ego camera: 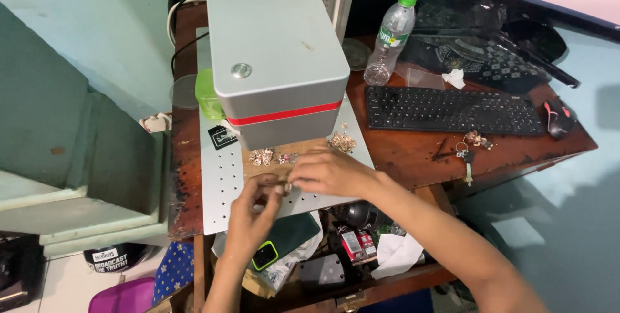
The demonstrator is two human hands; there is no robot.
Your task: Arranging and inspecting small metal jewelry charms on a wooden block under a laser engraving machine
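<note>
Head view showed the left hand (253, 204) curled with its fingertips pinched on a small pale metal piece (285, 187), which lay at the near edge of the thin brown wooden board (258, 166) resting on the perforated silver metal plate (223, 190). That piece sat between the 2 hands, just right of the left fingertips. The right hand (330, 172) closed on it from the other side, equally near.

Both hands meet over perforated metal plate (223, 184): left hand (253, 213) and right hand (326, 172) pinch a small metal piece (286, 187) between fingertips. Grey box machine (274, 54) just behind. Keyboard (452, 110), bottle (389, 29) on desk (400, 151).
</note>
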